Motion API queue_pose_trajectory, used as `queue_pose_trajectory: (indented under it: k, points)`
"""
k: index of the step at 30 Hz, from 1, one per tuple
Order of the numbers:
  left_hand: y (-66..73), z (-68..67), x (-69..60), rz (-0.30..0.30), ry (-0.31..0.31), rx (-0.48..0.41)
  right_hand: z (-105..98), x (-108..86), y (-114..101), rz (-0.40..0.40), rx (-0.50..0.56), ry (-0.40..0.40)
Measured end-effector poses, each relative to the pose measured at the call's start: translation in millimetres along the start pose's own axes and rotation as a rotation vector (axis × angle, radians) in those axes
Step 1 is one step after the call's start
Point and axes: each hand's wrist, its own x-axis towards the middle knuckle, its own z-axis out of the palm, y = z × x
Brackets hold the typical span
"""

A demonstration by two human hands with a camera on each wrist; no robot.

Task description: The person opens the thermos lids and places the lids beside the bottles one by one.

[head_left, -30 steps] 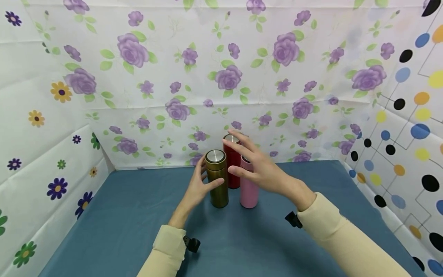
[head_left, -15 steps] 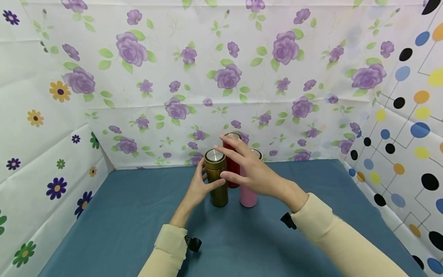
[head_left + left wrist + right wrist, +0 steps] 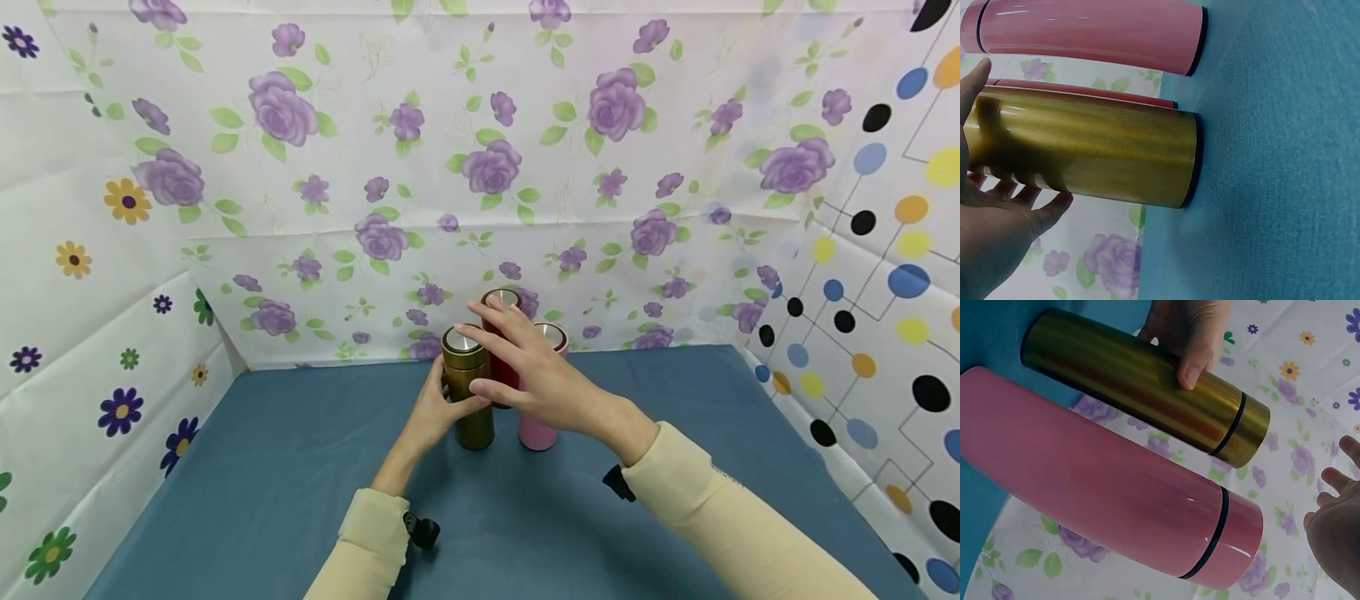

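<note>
Three lidded thermos flasks stand upright, close together: a gold flask [image 3: 474, 427] at left, a pink flask [image 3: 537, 435] at right and a red flask [image 3: 506, 375] behind. My left hand [image 3: 429, 418] grips the gold flask from its left side, thumb across the front and fingers round the back. Over the group, my right hand [image 3: 551, 379] is spread with fingers fairly straight, in front of the pink flask's upper body. Its fingertips reach near the gold flask's steel lid; whether they touch it I cannot tell. In the right wrist view, the right hand [image 3: 1344, 531] holds nothing.
A blue cloth [image 3: 262, 500] covers the table. Behind the flasks hangs a white sheet with purple flowers [image 3: 491, 167]. Patterned sheets also close the left side [image 3: 75, 333] and the right side [image 3: 885, 333]. A small black wrist camera [image 3: 422, 531] sits at the left cuff.
My right hand has moved left, from beside the pink flask toward the gold flask's top, uncovering the pink lid. The left hand stays at the gold flask, and the flasks keep their places.
</note>
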Motion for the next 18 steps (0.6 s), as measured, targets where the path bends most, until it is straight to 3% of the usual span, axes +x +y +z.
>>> queue_pose_trajectory:
  k: [18]
  points:
    - [-3.2, 1.0, 1.9, 0.017, 0.015, -0.008, 5.8, -1.8, -2.1, 0.031, 0.019, -0.036]
